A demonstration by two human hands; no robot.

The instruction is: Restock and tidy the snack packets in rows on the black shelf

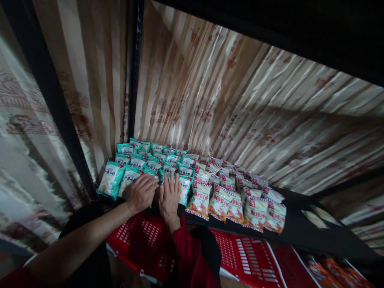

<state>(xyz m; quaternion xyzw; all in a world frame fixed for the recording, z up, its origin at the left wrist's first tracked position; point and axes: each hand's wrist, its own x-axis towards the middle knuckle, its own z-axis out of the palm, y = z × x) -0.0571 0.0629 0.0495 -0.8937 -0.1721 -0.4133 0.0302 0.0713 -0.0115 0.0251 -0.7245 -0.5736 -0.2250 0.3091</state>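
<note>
Green snack bags (pixel 111 178) stand in several rows at the left end of a black shelf. My left hand (pixel 143 193) rests against the front of this group, over one bag (pixel 129 178), with its fingers stretched out to the right. Close beside it, my right hand (pixel 170 195) lies with fingers extended upward on the front bags, next to a green bag (pixel 184 188). A dark gap shows between the two hands. Neither hand visibly grips a bag, though the palms are hidden. White and red snack bags (pixel 220 202) stand in rows to the right.
The black shelf board (pixel 300 220) continues right, with two pale flat pieces (pixel 315 219) on it. Red plastic baskets (pixel 249 256) are below its edge. A printed curtain (pixel 186 92) hangs behind. Dark posts (pixel 135 72) and an upper shelf (pixel 300 32) frame the space. Orange packets (pixel 333 268) lie lower right.
</note>
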